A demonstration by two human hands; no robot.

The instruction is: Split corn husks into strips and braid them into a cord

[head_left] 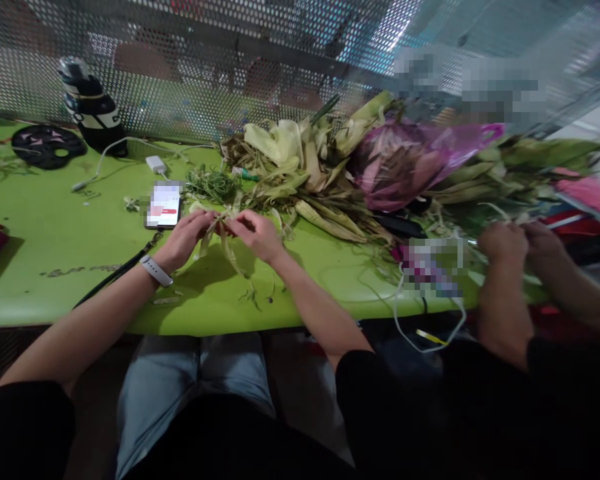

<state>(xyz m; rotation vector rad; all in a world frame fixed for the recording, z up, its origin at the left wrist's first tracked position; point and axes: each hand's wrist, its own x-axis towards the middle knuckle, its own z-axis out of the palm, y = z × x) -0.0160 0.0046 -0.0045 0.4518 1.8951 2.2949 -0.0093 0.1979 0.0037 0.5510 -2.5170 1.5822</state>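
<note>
Over the green table [105, 273], both my hands pinch pale strips of corn husk [226, 247], whose loose ends hang down. My left hand [193, 230], with a white band on the wrist, closes on the strips from the left. From the right, my right hand [257, 233] grips them between thumb and fingers. The hands are close together, and the exact grip point is partly hidden by the fingers. Just behind them lies a tangle of thin green strands [213, 183]. A phone [163, 207] with a lit screen lies beside my left hand.
A large heap of corn husks [310, 160] spreads along the back, with a pink plastic bag [395, 160] on it. At the left are a dark bottle [95, 110], a black mask [47, 147] and a white cable [103, 157]. A co-worker's hands [505, 240] work at the right.
</note>
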